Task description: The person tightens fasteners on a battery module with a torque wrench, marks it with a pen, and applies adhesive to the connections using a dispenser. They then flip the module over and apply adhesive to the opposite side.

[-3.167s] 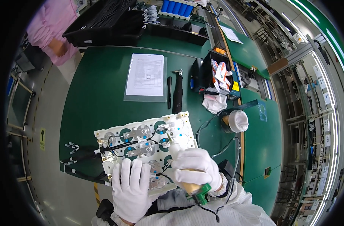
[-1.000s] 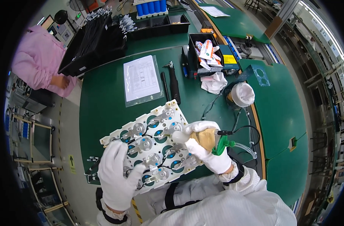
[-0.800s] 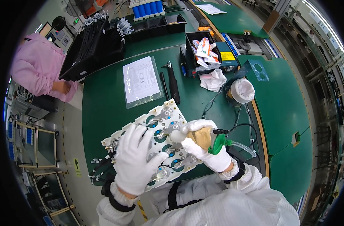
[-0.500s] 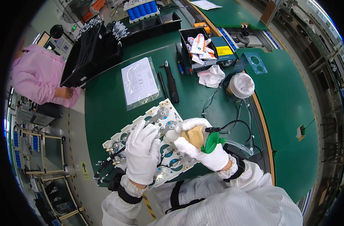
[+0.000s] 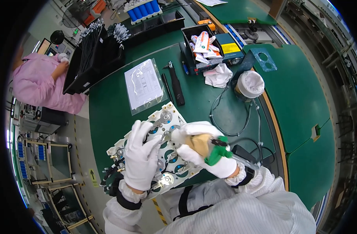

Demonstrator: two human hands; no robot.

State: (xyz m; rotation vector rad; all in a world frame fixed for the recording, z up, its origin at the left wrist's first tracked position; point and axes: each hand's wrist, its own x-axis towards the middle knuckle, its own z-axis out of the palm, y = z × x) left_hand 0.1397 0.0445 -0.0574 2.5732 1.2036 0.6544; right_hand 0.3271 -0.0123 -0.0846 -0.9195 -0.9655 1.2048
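My right gloved hand (image 5: 194, 129) is wrapped round a dispensing syringe (image 5: 201, 144) with a tan barrel and a green cap. A clear air tube runs from the cap. The syringe's front end is hidden by the glove, close above a white plastic plate (image 5: 176, 117). This plate carries metal tabs, blue dots, round openings and black wires. Over its left part hovers my left gloved hand (image 5: 141, 158), open, its thumb apart from the fingers and nothing visible in it. Whether those fingertips touch the plate I cannot tell.
Beyond the plate lie a sleeved paper sheet (image 5: 144, 85) and a black-handled tool (image 5: 177, 87). A lined cup (image 5: 250, 84) stands right, near looped cables and crumpled tissue (image 5: 218, 75). Black bins (image 5: 79, 80) hold cables at far left, beside a person in pink (image 5: 41, 85).
My left hand has lifted slightly and its fingers have spread. My right hand has shifted a little left with the syringe, whose cap has tilted. The person in pink has raised an arm.
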